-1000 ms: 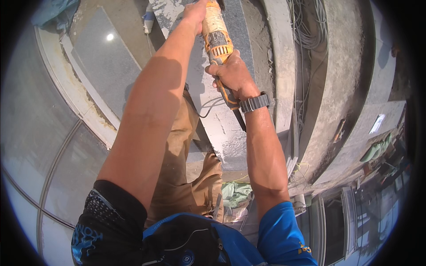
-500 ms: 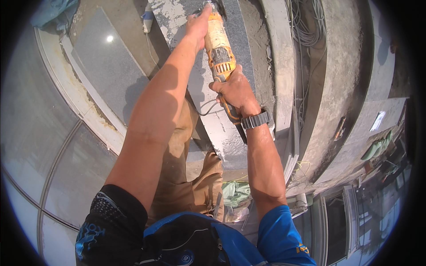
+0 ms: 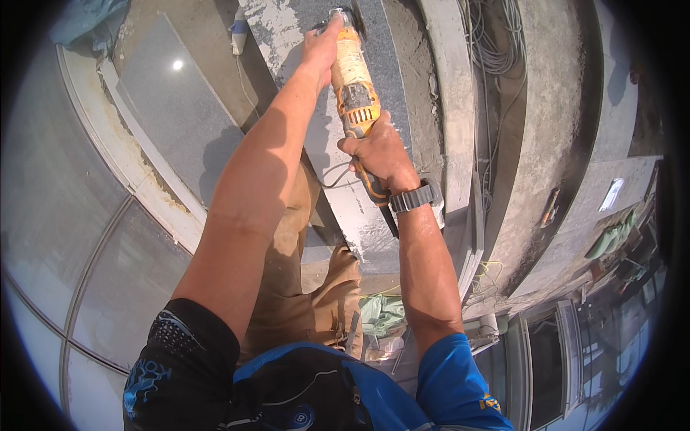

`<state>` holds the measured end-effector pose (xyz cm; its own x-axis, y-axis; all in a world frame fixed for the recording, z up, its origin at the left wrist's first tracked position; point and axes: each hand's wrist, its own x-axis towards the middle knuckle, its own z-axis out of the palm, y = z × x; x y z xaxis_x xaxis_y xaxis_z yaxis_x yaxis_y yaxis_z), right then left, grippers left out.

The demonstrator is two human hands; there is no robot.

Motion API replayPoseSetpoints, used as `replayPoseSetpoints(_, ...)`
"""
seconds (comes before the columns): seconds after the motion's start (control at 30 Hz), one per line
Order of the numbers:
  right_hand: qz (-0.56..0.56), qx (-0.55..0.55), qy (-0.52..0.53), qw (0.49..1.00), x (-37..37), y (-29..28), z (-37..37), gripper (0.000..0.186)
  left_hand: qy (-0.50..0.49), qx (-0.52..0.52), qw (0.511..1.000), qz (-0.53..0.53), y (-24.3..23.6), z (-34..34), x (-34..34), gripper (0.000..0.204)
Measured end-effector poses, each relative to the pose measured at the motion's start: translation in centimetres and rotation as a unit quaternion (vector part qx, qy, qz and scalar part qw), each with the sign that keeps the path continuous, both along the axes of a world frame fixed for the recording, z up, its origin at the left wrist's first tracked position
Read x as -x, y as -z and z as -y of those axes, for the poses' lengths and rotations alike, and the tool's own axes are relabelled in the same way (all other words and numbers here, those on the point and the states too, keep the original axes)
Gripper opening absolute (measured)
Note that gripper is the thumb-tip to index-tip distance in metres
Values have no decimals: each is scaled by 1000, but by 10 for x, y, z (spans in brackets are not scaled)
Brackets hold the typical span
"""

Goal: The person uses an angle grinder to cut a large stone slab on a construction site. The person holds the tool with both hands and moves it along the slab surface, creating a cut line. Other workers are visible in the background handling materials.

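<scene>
A yellow and black angle grinder [image 3: 353, 66] lies lengthwise between my two hands, its body wrapped in pale tape. My left hand [image 3: 323, 49] grips it at the head end, close to the disc [image 3: 359, 20]. Around the rear handle closes my right hand [image 3: 381, 149], with a dark watch on the wrist. Beneath the tool lies a long grey stone slab [image 3: 370, 241], its surface partly coated in white that is worn away in patches. The disc is at the far part of the slab; whether it touches the stone I cannot tell.
A second grey slab [image 3: 172, 90] lies to the left, beside a blue and white plug connector [image 3: 238, 32] with a thin cable. Coiled grey cable [image 3: 496, 43] rests right of the work slab. Concrete ledges [image 3: 553, 136] curve along the right. Green sheeting [image 3: 382, 314] sits near my legs.
The grinder and both hands have shifted very slightly; the disc end sits a little lower and further left. Both hands keep their grip.
</scene>
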<state>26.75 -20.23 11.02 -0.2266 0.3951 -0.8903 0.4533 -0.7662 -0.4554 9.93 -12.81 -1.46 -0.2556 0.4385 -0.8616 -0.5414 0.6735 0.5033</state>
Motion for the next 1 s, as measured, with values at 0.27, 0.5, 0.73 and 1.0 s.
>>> replayPoseSetpoints(0.27, -27, -7, 27, 999, 8, 12, -9, 63, 24, -18, 999, -13, 22, -11, 12, 80)
replayPoseSetpoints(0.5, -50, -2, 46, 998, 21, 23, -30, 64, 32, -19, 999, -6, 45, -31, 29, 83)
replayPoseSetpoints(0.73, -34, 9, 33, 999, 26, 24, -42, 65, 41, -20, 999, 5, 54, -41, 36, 86)
replayPoseSetpoints(1.0, -6, 7, 16, 1000, 14, 10, -19, 67, 55, -27, 998, 17, 14, -12, 19, 89)
